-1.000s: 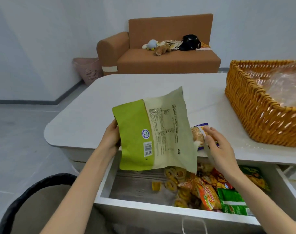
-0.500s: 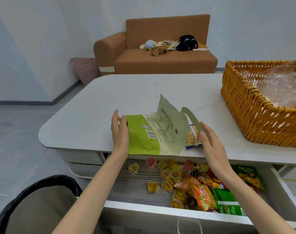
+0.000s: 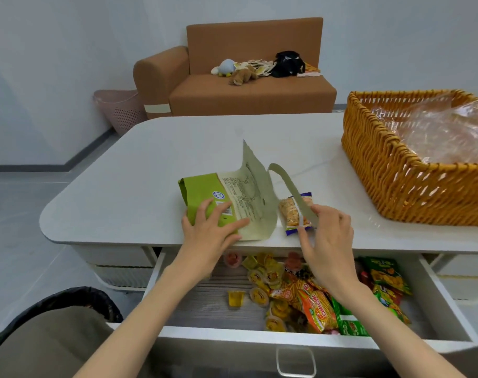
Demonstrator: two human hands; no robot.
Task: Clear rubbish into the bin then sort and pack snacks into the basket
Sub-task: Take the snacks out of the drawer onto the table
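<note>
The left hand (image 3: 210,230) presses flat on the green bag (image 3: 202,192) lying on the table (image 3: 150,165). The right hand (image 3: 330,236) pinches the bag's torn strip (image 3: 289,186), and a cracker packet (image 3: 291,211) lies just under that pinch. The wicker basket (image 3: 390,181) stands well to the right of the pinch, and the open drawer (image 3: 194,298) of snacks is beneath both wrists.

Table (image 3: 150,165), white: green bag (image 3: 202,195) near front edge, cracker packet (image 3: 291,214) just beside, wicker basket (image 3: 382,173) right.

Torn-open green bag (image 3: 199,192) lies flat, flap curled up, a purple-edged cracker packet (image 3: 288,214) just beside it.
</note>
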